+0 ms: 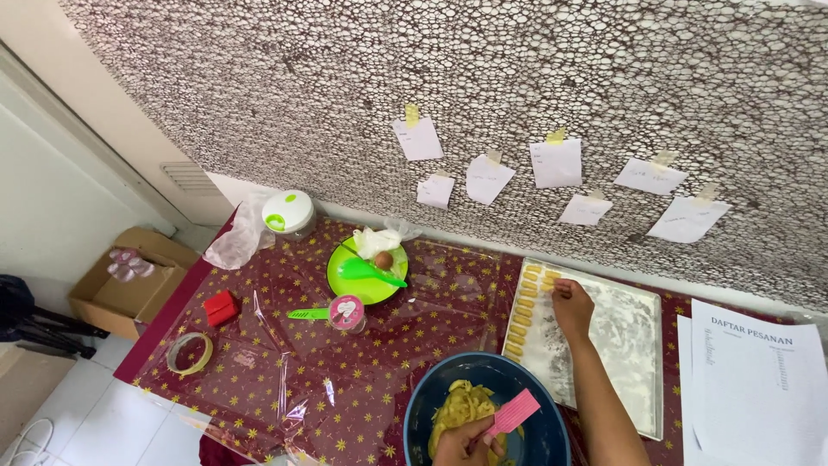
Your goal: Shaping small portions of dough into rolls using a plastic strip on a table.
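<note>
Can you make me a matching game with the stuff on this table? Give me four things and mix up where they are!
Things:
1. pink scraper
2. yellow dough pieces
3. tape roll
4. egg

Places:
A. on the green plate
B. in the left hand, over the blue bowl
C. in rows on the floured tray, by the right hand
D. near the table's left edge

Pairs: 1-B, 2-C, 3-D, 4-A

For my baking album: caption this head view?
Right hand sets yellow dough pieces on floured tray; left hand holds pink scraper.
</note>
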